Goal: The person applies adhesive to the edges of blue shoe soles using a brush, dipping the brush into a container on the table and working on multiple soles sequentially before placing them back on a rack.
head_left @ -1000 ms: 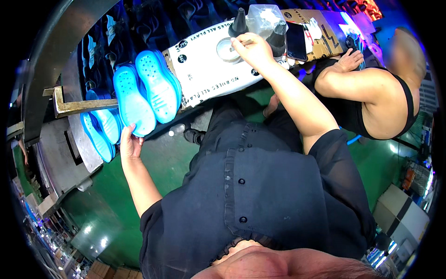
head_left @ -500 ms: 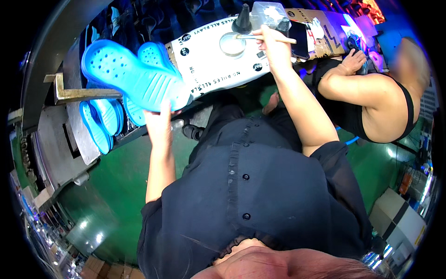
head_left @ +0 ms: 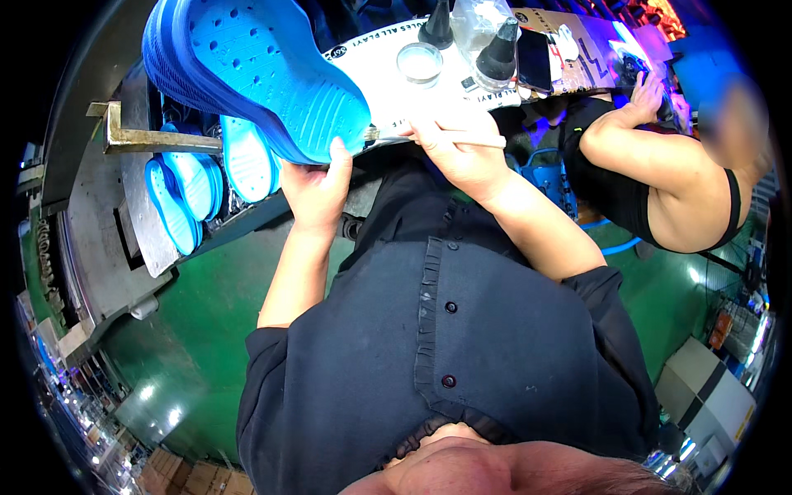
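A blue foam shoe sole (head_left: 247, 70), dotted with holes at its wide end and ribbed at its narrow end, is tilted up on the left. My left hand (head_left: 318, 190) is closed on its narrow end, thumb on the upper face. My right hand (head_left: 466, 157) grips a pale-handled brush (head_left: 474, 139). The brush's bristles meet the edge of the sole's narrow end; whether they press on it I cannot tell. Behind my right hand a small round dish (head_left: 419, 64) with whitish contents stands on the white-covered bench (head_left: 384, 92).
More blue soles (head_left: 247, 161) lie below the held one, beside a metal bar (head_left: 165, 142). Two black cone-topped bottles (head_left: 497, 56), a clear plastic container (head_left: 477, 23) and a dark phone (head_left: 535, 62) stand or lie on the bench. A co-worker (head_left: 660, 165) sits at right.
My right hand has brought the brush from the dish down and left to the sole's narrow end. The sole has come up and right in my left hand, tilting its wide end higher.
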The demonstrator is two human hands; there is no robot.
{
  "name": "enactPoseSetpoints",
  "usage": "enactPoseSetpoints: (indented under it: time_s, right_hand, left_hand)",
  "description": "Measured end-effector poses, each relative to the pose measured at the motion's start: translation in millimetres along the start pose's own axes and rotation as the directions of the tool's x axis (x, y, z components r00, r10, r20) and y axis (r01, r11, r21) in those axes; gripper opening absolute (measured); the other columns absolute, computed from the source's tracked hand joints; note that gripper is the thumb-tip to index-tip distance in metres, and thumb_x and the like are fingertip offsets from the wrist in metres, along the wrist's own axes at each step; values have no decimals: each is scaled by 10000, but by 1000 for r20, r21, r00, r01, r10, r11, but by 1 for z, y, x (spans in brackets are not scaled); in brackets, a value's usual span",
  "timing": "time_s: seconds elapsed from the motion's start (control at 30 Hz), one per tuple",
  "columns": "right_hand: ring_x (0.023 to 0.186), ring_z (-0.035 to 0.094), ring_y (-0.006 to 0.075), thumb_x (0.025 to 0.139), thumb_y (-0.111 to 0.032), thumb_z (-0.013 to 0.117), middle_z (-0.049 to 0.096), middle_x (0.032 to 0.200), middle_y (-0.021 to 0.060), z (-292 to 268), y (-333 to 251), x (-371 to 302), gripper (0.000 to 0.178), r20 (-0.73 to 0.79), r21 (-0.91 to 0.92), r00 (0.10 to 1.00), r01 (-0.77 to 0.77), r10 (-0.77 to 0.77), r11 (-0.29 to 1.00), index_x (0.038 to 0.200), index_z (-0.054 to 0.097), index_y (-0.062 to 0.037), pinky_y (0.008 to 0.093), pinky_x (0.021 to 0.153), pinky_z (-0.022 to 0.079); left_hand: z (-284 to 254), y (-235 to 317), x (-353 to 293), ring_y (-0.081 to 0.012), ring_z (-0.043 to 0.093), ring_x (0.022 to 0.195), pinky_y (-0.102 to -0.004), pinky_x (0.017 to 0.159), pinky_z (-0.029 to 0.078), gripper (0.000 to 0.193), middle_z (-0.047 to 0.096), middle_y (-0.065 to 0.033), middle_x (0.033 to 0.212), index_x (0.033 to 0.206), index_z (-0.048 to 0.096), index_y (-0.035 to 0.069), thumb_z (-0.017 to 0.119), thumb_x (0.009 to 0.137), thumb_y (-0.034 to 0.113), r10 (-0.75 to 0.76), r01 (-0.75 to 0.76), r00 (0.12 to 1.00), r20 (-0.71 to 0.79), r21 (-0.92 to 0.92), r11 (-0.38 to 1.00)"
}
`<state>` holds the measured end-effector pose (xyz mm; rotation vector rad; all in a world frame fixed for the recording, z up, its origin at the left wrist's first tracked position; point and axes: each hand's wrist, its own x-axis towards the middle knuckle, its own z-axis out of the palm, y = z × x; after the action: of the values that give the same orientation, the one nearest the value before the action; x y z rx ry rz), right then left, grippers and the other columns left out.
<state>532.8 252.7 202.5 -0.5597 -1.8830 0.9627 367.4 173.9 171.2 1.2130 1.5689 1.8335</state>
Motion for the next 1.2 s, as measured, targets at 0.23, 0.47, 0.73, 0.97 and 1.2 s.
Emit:
enactPoseSetpoints:
  time_s: [0.23, 0.47, 0.73, 0.97, 1.2]
  right_hand:
    - [588, 567, 159, 820, -67, 530, 600, 647, 87, -1, -2, -2, 162, 48, -111, 999, 27, -22, 993, 723, 625, 21, 240, 552, 435]
    - [598, 582, 180, 816, -68, 538, 600, 647, 80, 3, -1, -2, 156, 68, -91, 989, 135, -130, 987, 716, 625, 12, 256, 557, 443]
    - [622, 595, 188, 809, -82, 553, 617, 675, 98, -1, 2, -7, 141, 12, -146, 995, 96, -95, 985, 737, 638, 5, 262, 570, 451]
    - [592, 566, 202, 814, -108, 556, 598, 653, 78, 6, 1, -10, 150, 76, -140, 985, 163, -154, 977, 725, 638, -18, 274, 556, 434]
    - [583, 561, 196, 809, -119, 561, 590, 640, 68, 7, -2, -11, 155, 3, -72, 992, 127, -127, 989, 709, 634, -25, 279, 534, 421]
  left_hand:
    - [-9, -2, -4, -120, 542, 797, -254, 719, 441, 266, 579, -89, 899, 980, 491, -19, 611, 745, 14, 93, -96, 994, 49, 54, 994]
    - [-13, -1, -10, -131, 548, 804, -265, 743, 438, 265, 581, -90, 896, 989, 497, -24, 605, 748, 7, 57, -61, 993, 105, 37, 997]
    - [-21, -10, -12, -157, 539, 887, -284, 804, 424, 383, 542, -109, 1007, 1106, 418, -24, 598, 769, 4, 55, -63, 992, 115, 64, 996]
    - [-18, -7, -13, -157, 543, 867, -284, 786, 431, 358, 552, -108, 973, 1068, 439, -19, 603, 751, 7, 79, -88, 988, 129, 66, 994]
    - [-7, -9, -12, -152, 567, 743, -274, 689, 455, 232, 588, -90, 832, 923, 519, -7, 615, 715, 24, 262, -262, 965, 24, 138, 955]
